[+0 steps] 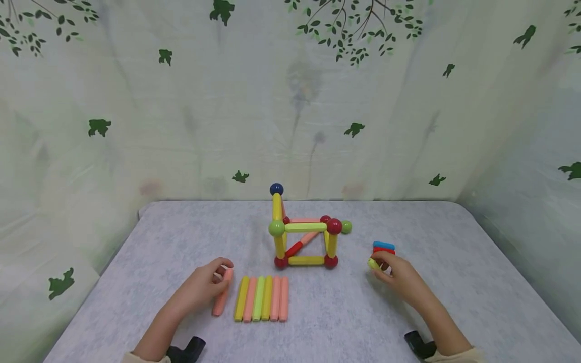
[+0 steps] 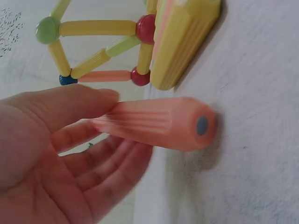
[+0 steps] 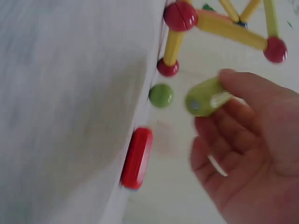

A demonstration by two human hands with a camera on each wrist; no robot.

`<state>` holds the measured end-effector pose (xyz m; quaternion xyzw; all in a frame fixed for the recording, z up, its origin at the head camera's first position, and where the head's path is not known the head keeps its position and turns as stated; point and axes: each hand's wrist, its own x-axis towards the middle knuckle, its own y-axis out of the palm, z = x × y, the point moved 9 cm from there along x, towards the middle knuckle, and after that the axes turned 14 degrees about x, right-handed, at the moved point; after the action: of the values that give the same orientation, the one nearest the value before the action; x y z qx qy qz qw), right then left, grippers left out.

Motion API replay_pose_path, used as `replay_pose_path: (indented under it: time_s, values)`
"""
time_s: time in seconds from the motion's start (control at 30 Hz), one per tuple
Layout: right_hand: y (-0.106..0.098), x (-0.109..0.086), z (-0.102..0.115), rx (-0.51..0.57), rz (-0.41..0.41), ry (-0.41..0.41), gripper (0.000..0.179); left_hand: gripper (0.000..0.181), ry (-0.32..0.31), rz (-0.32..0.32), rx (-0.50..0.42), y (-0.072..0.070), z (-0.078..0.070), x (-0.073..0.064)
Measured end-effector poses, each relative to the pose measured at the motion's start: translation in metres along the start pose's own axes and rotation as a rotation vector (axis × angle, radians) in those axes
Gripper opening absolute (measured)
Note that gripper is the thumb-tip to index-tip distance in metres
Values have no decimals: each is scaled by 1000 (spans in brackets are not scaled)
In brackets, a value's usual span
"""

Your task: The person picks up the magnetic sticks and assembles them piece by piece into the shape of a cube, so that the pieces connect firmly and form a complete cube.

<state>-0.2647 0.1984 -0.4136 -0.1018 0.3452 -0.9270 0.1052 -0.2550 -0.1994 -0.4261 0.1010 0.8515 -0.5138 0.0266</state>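
Note:
My left hand [image 1: 210, 282] pinches a salmon-pink magnetic rod [image 2: 154, 122] between thumb and fingers, left of a row of pink, yellow and green rods [image 1: 268, 298]. A grey magnet shows in the rod's near end. On the right, my right hand [image 1: 399, 277] holds a light-green rod [image 3: 208, 97] between thumb and fingertips, raised over the table. Farther back at the middle stands a frame of rods and balls [image 1: 306, 260], with a dark blue ball [image 1: 276, 189] on its tall left corner. Neither hand touches it.
A red rod [image 3: 137, 157] and a blue rod [image 1: 384, 245] lie just behind my right hand. Beside the frame's right side is a green ball [image 1: 346, 227]. The grey table [image 1: 181, 227] ends at a printed cloth backdrop [image 1: 272, 101].

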Motion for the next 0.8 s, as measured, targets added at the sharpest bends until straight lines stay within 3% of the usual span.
replay_pose_path:
  time_s: [0.23, 0.4, 0.53, 0.63, 0.8]
  values:
    - [22, 2, 50, 37, -18, -181, 36, 32, 114, -278, -67, -30, -8, -4]
    - [40, 9, 80, 18, -5, -317, 36, 33, 203, -398, -152, -39, -15, -12]
    - [55, 19, 94, -42, -17, -363, 35, 33, 241, -424, -257, -39, -18, -15]
    - [62, 27, 99, -86, -42, -371, 36, 31, 255, -409, -333, -37, -24, -15]
    - [71, 39, 99, -168, -41, -375, 35, 29, 321, -431, -318, -44, -52, -29]
